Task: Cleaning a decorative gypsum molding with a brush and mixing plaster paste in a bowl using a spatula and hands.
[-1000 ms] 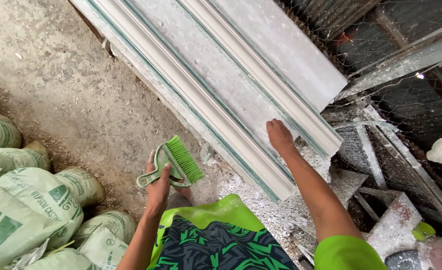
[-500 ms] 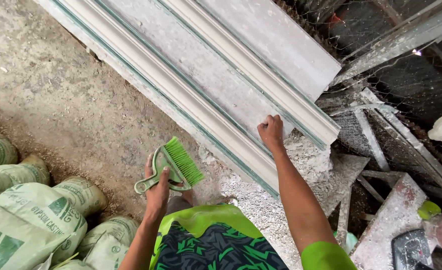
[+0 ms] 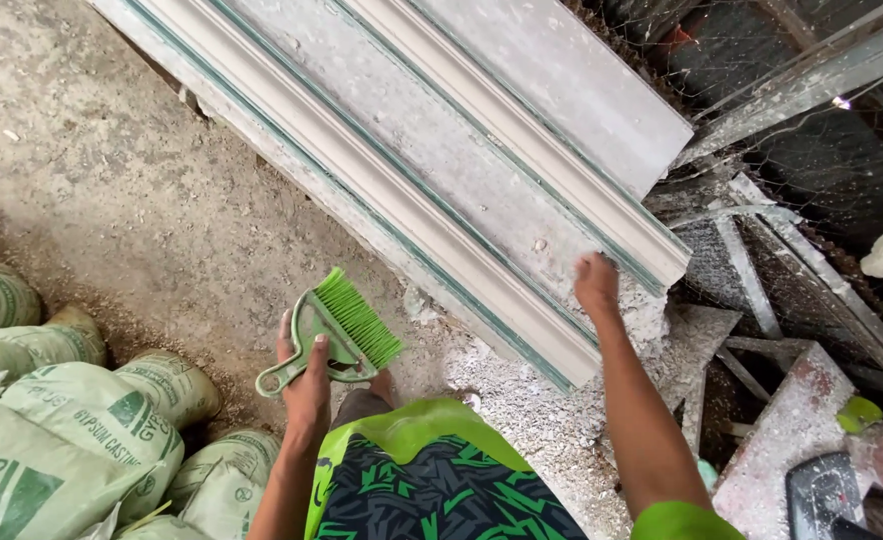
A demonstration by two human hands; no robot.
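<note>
So the left hand [image 3: 307,385] is wrapped tight around a green hand brush [image 3: 337,335], bristles pointing up and away, held off to the side over the dusty floor [image 3: 132,210], near the long white plaster moulding [image 3: 442,190] but not touching it. The right hand [image 3: 597,285] is down on the near end of that moulding, fingers curled together against its surface; can't tell if it's actually gripping the edge or just pressing. My worry: that near end looks crumbly, with loose white rubble [image 3: 522,390] right under it, so leaning weight there could chip the profile or snap a piece off. The stacked green-printed sacks [image 3: 52,440] sit close behind the brush arm, so a wide swing could catch them.
</note>
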